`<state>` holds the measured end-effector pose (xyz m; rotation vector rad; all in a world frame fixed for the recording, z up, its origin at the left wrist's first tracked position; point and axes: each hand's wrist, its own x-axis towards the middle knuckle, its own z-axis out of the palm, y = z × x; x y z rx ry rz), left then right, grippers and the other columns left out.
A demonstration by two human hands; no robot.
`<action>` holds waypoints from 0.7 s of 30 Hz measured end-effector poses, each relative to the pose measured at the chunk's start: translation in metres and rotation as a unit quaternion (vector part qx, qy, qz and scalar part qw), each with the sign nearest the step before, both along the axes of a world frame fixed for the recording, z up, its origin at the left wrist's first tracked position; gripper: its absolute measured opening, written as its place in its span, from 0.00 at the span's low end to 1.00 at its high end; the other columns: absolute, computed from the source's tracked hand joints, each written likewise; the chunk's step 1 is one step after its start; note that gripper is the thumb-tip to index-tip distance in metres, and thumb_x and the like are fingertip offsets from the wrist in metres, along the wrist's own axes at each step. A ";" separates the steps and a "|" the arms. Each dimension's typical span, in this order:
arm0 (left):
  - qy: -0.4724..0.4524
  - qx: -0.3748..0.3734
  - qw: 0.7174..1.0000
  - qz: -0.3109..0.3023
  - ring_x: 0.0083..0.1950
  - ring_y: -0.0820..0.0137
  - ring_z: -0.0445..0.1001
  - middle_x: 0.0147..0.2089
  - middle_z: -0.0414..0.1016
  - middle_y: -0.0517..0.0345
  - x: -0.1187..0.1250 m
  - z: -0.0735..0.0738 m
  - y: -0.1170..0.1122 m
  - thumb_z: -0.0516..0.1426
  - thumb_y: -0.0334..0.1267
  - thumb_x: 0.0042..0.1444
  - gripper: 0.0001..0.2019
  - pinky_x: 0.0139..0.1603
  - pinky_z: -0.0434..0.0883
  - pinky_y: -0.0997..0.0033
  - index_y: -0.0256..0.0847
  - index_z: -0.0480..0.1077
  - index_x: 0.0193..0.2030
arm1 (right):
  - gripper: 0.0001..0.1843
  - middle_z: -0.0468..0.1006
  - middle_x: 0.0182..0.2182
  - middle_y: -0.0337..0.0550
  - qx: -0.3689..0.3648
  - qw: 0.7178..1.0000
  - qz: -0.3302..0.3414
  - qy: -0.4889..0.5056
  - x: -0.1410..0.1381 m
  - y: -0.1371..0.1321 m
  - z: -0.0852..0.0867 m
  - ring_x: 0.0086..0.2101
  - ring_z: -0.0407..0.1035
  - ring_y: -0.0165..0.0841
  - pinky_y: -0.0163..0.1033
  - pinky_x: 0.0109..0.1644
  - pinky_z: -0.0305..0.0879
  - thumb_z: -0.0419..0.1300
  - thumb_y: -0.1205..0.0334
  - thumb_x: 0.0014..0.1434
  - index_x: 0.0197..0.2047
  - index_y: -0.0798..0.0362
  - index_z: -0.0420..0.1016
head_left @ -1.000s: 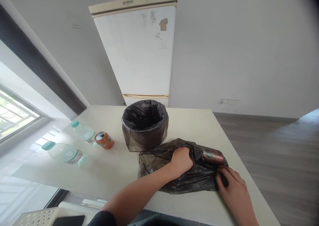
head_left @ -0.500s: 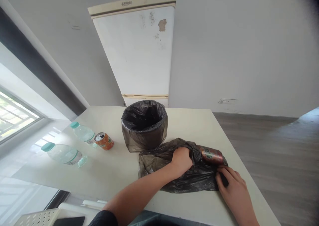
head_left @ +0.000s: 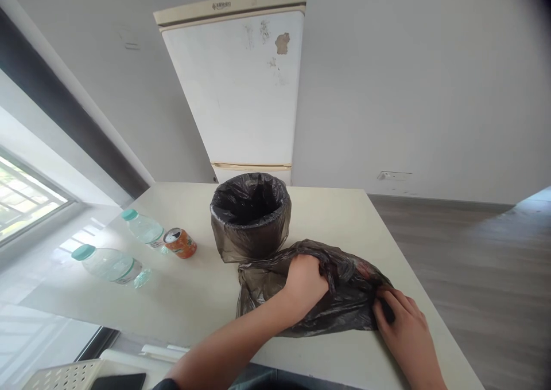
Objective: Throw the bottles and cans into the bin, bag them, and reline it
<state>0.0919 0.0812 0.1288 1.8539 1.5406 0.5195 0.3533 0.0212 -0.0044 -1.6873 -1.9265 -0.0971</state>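
Observation:
A dark see-through plastic bag (head_left: pixel 344 309) lies crumpled on the white table. My left hand (head_left: pixel 306 281) is a fist, closed on gathered plastic near the bag's middle. At the bag's right end, my right hand (head_left: pixel 400 315) has bent fingers and thumb pinching its edge. Inside, a reddish can (head_left: pixel 367 269) lies on its side, veiled by the plastic. Just beyond the bag stands a round bin (head_left: pixel 253 238) lined with a similar dark bag.
An orange can (head_left: pixel 183 244) stands left of the bin. Beside it lie two clear bottles with green caps, a far bottle (head_left: pixel 144 229) and a near bottle (head_left: pixel 109 265). A white perforated basket (head_left: pixel 64 374) is at the lower left. A fridge (head_left: pixel 235 86) stands behind the table (head_left: pixel 193 298).
My left hand has pulled the gathered plastic slightly left and toward me. Plastic now covers the reddish can, which showed more clearly before. My right hand has stayed put.

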 end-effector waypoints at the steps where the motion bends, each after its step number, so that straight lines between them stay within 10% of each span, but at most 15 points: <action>1: 0.000 0.006 1.000 0.008 0.46 0.56 0.82 0.45 0.86 0.43 -0.004 0.004 -0.003 0.58 0.35 0.63 0.12 0.54 0.76 0.61 0.37 0.84 0.42 | 0.13 0.82 0.47 0.47 0.000 1.000 -0.001 -0.002 0.000 0.000 0.000 0.47 0.73 0.47 0.51 0.50 0.67 0.53 0.52 0.71 0.46 0.48 0.76; 21: 0.052 0.241 0.943 0.224 0.41 0.66 0.76 0.44 0.74 0.54 -0.165 0.062 -0.104 0.56 0.42 0.68 0.09 0.40 0.73 0.67 0.45 0.75 0.38 | 0.14 0.81 0.46 0.49 0.011 0.999 0.000 -0.034 0.000 0.001 0.004 0.45 0.72 0.48 0.50 0.47 0.66 0.51 0.52 0.70 0.46 0.49 0.74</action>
